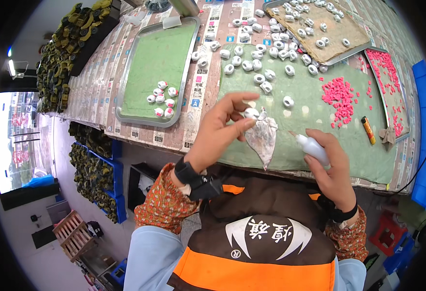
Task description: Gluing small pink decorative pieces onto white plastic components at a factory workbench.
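1. Left hand (220,128), centre of frame: a small white ring-shaped part (251,113) is pinched between thumb and fingertips and raised off the green mat (315,121), apparently so that its face is turned toward the bottle tip.
2. Right hand (334,169), lower right of centre: a small white squeeze bottle (311,147) is gripped in a closed fist, its nozzle pointed up-left toward the pinched part but short of it.
3. A crumpled, stained rag (263,137) lies on the mat directly beneath the pinched part, between the two hands; it is probably kept there for wiping or catching drips.
4. Loose white rings (256,60) are scattered across the upper middle of the mat, within reach of the left hand. More are held on a tan-lined tray (353,36) at upper right.
5. Pink plastic pieces (338,94) are heaped on the mat right of centre; further ones lie in a tray at the far right edge.
6. A metal tray (126,92) with green lining, upper left, carries a small cluster of white parts with pink fitted (162,99), set apart from the plain ones, seemingly as finished pieces.
7. An orange lighter-like item (367,130) lies near the right edge of the mat.
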`<action>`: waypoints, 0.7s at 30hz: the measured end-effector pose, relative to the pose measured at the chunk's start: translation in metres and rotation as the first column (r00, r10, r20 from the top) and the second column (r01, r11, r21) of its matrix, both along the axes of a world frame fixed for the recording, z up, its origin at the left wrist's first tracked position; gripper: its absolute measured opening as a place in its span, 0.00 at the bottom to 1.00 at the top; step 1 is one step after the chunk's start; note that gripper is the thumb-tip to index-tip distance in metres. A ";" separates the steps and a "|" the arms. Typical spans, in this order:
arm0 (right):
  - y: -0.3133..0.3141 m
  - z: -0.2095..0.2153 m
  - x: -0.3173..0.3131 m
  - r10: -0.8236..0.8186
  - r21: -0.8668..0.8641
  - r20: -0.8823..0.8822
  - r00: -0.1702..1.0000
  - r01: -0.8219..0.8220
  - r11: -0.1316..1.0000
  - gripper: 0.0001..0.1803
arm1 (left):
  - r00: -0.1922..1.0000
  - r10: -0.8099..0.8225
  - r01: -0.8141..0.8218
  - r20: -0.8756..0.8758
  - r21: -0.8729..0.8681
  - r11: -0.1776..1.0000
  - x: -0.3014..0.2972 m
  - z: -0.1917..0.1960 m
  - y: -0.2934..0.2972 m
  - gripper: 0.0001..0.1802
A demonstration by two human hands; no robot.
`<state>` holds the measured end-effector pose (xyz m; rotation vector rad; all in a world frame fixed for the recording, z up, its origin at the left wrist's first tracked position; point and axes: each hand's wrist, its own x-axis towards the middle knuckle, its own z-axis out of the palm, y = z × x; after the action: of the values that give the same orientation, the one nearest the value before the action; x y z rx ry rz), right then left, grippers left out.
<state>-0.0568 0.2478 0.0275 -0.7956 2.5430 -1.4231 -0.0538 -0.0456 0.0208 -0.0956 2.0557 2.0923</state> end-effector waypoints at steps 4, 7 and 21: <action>-0.004 0.012 0.015 -0.072 -0.198 0.124 0.990 0.096 0.976 0.26 | 0.984 -0.001 -0.031 0.177 0.174 0.984 0.030 0.002 0.008 0.21; -0.008 0.020 0.021 -0.077 -0.239 0.055 0.996 0.088 0.967 0.24 | 0.975 0.034 -0.077 0.218 0.195 0.978 0.046 0.001 0.015 0.19; -0.023 0.033 0.028 0.067 -0.091 -0.265 0.962 -0.094 0.991 0.20 | 0.985 -0.005 -0.026 0.175 0.179 0.983 0.070 -0.002 0.030 0.18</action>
<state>-0.0290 0.2251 0.0603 -1.1632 2.6019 -1.5254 0.0161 -0.0159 0.0188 -0.2527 1.7618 2.1808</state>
